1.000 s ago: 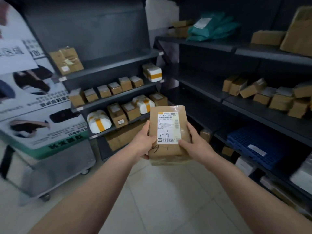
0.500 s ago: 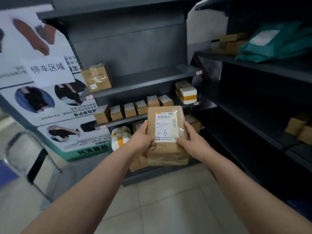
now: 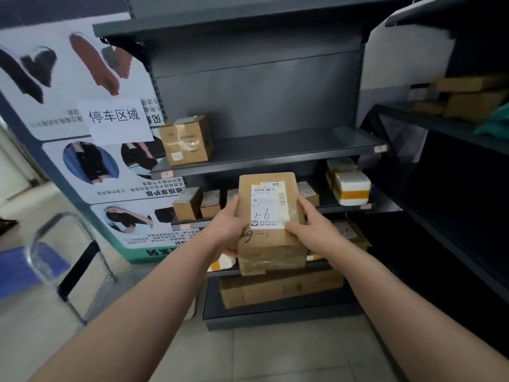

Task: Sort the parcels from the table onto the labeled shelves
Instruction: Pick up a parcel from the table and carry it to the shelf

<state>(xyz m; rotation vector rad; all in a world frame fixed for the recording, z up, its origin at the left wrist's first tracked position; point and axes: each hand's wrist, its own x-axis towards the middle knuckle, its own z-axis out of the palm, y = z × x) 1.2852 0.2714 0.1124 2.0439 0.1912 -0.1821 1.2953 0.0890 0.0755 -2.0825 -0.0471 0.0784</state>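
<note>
Parcel (image 3: 271, 224): brown, upright, held in front of the dark shelf unit (image 3: 289, 146), not yet resting on any shelf. Its label (image 3: 270, 205) carries a handwritten mark that appears to read 1-6. Left hand (image 3: 230, 230) and right hand (image 3: 311, 227) grip its long sides, fingers curled round the edges. Since a second ago the shelf unit has come closer and now faces the view squarely; the grip is unchanged. Judgement: approach nearly complete; next, match the mark to a shelf tag (image 3: 381, 148)
</note>
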